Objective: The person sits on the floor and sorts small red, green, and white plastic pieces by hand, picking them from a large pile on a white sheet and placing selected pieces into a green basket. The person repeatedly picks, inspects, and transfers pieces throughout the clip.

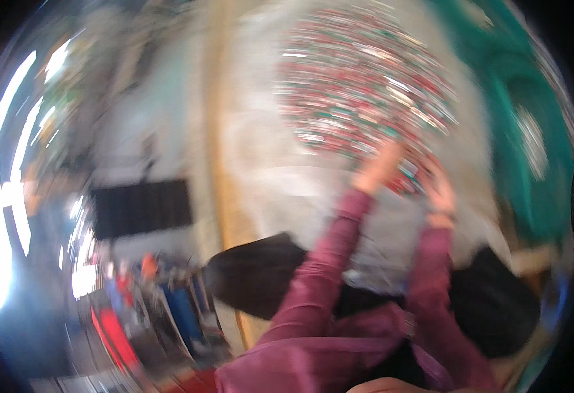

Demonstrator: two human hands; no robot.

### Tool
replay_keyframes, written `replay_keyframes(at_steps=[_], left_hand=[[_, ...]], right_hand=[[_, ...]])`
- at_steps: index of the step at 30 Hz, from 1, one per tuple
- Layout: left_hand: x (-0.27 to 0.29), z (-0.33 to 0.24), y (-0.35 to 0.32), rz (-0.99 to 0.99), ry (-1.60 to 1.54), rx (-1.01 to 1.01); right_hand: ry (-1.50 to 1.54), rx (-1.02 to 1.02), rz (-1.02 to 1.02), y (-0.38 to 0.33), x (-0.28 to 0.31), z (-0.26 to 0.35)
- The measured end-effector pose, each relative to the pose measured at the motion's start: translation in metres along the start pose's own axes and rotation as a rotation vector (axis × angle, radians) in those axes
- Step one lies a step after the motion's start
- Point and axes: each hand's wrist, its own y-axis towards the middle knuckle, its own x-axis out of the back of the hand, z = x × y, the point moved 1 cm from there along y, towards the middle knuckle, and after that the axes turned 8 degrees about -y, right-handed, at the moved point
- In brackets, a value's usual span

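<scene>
Frame is heavily motion-blurred; details are limited.

My left hand point(377, 167) is reaching up and forward, arm extended in a maroon sleeve point(320, 268). It is lying against the lower edge of a large heap of small red, white and green pieces point(365, 85). The pieces are too smeared for me to tell what kind of thing they are. I cannot tell how far my left fingers are opening, nor whether they are gripping anything; the hand is reading only as a pale streak.

My right hand point(439, 187) is raised just beside the left, also at the lower edge of the heap, its fingers pointing upward. The fingers are looking loosely spread, but the blur is keeping me from saying whether they are closing on any piece. The two hands are near each other but apart.

The heap is sitting on a pale, whitish surface point(267, 170) that is filling the middle of the view. A teal mass point(522, 131) is curving along the right side of it. Something dark and black point(254, 275) is lying below the pale surface, beside my left forearm. A black rectangular panel point(142, 208) is showing at the left, well apart from my hands. Bright light streaks point(2, 177) are running along the far left rim.
</scene>
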Motion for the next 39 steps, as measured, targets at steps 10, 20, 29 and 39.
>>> replay_keyframes(at_steps=[10,20,29,39], left_hand=[[-0.013,-0.048,0.013,-0.135,0.081,0.329],[0.027,-0.017,-0.01,-0.52,-1.466,0.406],[0.021,-0.055,0.028,-0.301,-0.543,0.114],[-0.055,-0.011,0.036,-0.394,-0.091,0.468]], right_hand=[[0.937,-0.62,0.132,0.032,-0.035,-0.076],[1.833,-0.19,0.524,0.043,0.0,-0.043],[0.434,-0.376,0.028,0.021,-0.039,-0.038],[1.638,-0.24,0.052,0.042,0.039,-0.031]])
